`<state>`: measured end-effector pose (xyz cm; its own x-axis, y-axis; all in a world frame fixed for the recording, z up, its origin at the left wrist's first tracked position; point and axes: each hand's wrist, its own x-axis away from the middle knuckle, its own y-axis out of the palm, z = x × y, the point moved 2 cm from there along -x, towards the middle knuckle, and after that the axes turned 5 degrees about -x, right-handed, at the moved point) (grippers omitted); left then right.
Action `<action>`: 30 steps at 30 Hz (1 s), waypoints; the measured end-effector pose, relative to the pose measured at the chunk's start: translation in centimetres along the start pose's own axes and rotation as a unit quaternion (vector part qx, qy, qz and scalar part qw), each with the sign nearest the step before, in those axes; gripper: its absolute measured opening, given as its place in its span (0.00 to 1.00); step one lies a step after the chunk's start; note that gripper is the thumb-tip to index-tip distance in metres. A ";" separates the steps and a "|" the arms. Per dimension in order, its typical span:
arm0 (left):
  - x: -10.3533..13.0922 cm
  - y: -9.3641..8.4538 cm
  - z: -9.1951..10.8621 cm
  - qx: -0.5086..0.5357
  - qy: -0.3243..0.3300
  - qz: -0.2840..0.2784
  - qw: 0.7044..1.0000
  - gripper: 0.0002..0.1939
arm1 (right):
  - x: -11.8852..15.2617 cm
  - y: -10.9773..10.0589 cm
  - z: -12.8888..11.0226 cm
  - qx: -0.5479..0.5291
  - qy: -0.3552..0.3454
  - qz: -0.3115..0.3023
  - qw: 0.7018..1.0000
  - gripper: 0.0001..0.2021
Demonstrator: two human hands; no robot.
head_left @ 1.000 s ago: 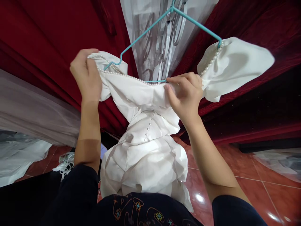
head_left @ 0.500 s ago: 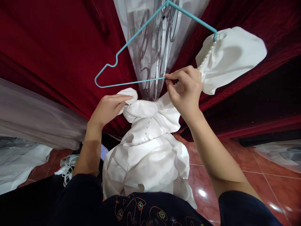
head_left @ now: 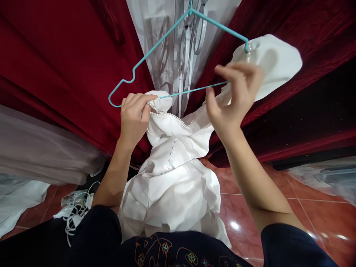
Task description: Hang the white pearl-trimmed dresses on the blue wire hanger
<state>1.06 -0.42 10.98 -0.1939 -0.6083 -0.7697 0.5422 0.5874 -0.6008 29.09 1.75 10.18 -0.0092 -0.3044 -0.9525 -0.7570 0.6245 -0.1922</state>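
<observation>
A white dress with a pearl-beaded neckline and a row of small buttons hangs in front of me. Its right puffed sleeve is looped over the right end of a thin turquoise hanger. My left hand is closed on the dress's left shoulder edge, close to the hanger's lower bar and below its bare left end. Somewhat blurred, my right hand is raised with thumb and fingers apart, in front of the right sleeve and the bar. Nothing shows in its grasp.
Dark red curtains hang on both sides, with white metal scrollwork between them. White cables lie in a tangle at lower left. Red tiles cover the floor, and pale fabric trails at the right.
My right hand has let go of the hanger's lower bar, opened and moved right. My left hand has risen, lifting the left shoulder of the dress toward the hanger.
</observation>
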 end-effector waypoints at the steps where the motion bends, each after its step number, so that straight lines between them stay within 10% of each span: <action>1: 0.0 0.0 -0.1 -0.002 -0.001 -0.004 1.000 0.16 | -0.6 -0.4 0.9 0.020 -0.018 0.029 0.999 0.23; 10: -1.0 -2.7 -1.9 -0.031 0.030 0.001 0.999 0.15 | -5.0 -3.7 4.5 -0.027 0.087 -0.013 0.996 0.08; 15: -1.4 -3.7 -2.6 -0.021 0.054 -0.016 0.998 0.13 | -5.1 -7.0 7.7 -0.027 0.184 0.062 0.981 0.18; 19: -1.6 -3.3 -2.7 -0.014 0.062 0.004 0.998 0.15 | -2.8 -9.5 7.9 0.074 0.296 -0.107 0.946 0.05; 23: -1.5 -2.0 -2.7 -0.005 0.029 -0.020 0.999 0.16 | -1.4 -9.6 3.0 0.025 0.153 -0.305 0.940 0.10; 30: -1.4 -0.8 -2.5 0.047 0.020 -0.036 0.998 0.16 | -2.6 -4.0 -0.4 -0.053 0.007 -0.176 0.983 0.15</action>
<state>-1.20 1.28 11.97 -0.2659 -0.6244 -0.7344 0.6003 0.4889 -0.6330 31.90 -0.27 13.49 0.2573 -0.4987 -0.8277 -0.7791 0.3996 -0.4830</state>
